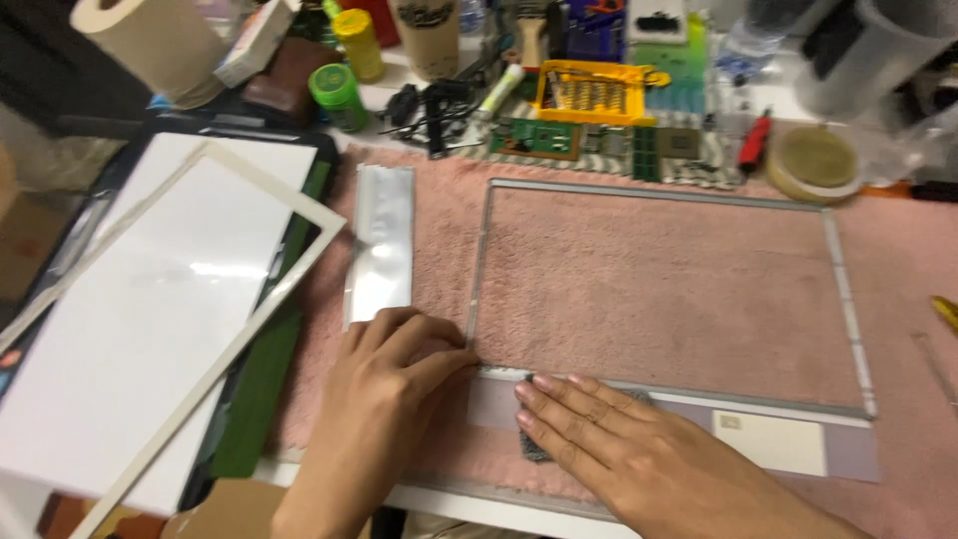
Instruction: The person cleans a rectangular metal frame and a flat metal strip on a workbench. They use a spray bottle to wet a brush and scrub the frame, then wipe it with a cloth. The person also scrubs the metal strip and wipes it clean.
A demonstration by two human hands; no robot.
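Observation:
A thin clear rectangular frame (838, 269) lies flat on a pink fuzzy mat (649, 289). My left hand (384, 384) presses its fingertips on the frame's near left corner. My right hand (619, 439) lies flat, fingers together, on a small grey cloth pad (536, 447) over the frame's pale near strip (768, 439). Neither hand grips anything. A shiny silver strip (381, 245) lies left of the frame.
A white sheet with a pale border frame (160, 299) lies at the left over a dark panel. At the back stand a yellow parts box (589, 95), green circuit boards (534, 140), green and yellow canisters, a paper roll (150, 40) and a round tape roll (813, 160).

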